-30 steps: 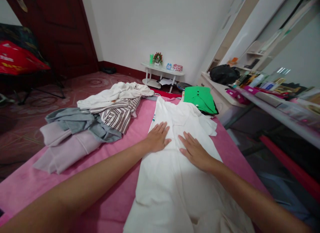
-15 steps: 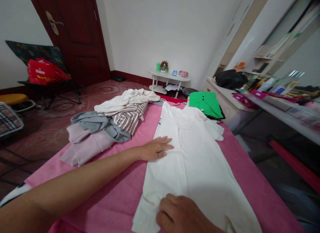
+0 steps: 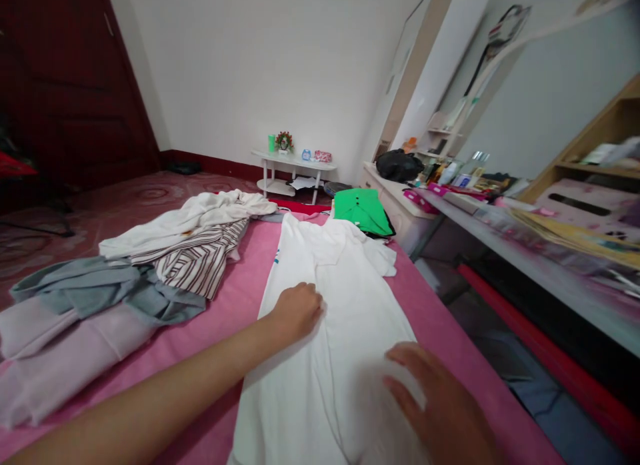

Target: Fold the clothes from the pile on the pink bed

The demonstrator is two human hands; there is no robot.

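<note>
A white collared shirt (image 3: pixel 345 318) lies lengthwise on the pink bed cover (image 3: pixel 240 278), its left side folded inward and a short sleeve sticking out at the far right. On the folded part rests my left hand (image 3: pixel 299 310), its fingers curled down and closed on the cloth; the fingertips are partly hidden. My right hand (image 3: pixel 440 398) is over the near right side of the shirt, thumb and fingers apart, with nothing in it. It is slightly blurred.
To the left lie loose clothes: a white garment (image 3: pixel 200 218), a striped one (image 3: pixel 195 258), and a grey and pink one (image 3: pixel 105 318). A folded green shirt (image 3: pixel 357 208) sits at the far right corner. A cluttered dressing table (image 3: pixel 525 252) runs along the right.
The view has turned right. My left hand has gone from flat, with fingers spread, to curled on the shirt. My right hand has moved right and opened off the cloth.
</note>
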